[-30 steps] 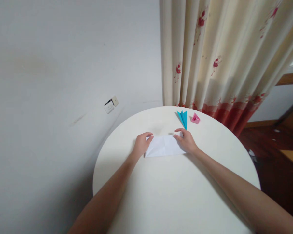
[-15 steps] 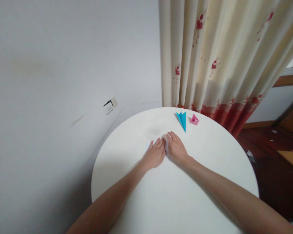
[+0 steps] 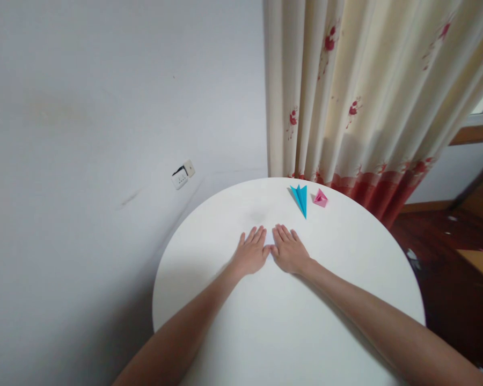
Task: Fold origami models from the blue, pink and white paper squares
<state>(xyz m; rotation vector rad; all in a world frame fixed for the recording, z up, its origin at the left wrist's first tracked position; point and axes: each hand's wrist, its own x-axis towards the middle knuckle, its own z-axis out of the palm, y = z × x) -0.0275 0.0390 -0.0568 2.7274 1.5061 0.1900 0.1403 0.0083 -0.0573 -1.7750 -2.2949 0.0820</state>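
Note:
My left hand (image 3: 251,252) lies flat, palm down, with its fingers stretched forward. Beside it my right hand (image 3: 288,250) rests flat in the same way, and the two thumbs nearly meet. Between and under the hands shows a small part of a pale sheet of paper (image 3: 269,237); most of it is covered, so its shape cannot be told. Farther back on the round white table (image 3: 241,327) lie a blue folded paper plane (image 3: 300,200) and, to its right, a small pink folded paper piece (image 3: 320,198).
A grey-white wall (image 3: 116,107) with a socket (image 3: 180,179) stands close at the table's left. Behind the table hangs a cream curtain (image 3: 370,80) with red flowers. At the far right, a wooden piece of furniture (image 3: 478,264) stands on the dark red floor.
My right hand has turned from its side to lie flat, palm down. My left hand has shifted slightly left, its fingers a little more spread, and the paper's left edge is now hidden.

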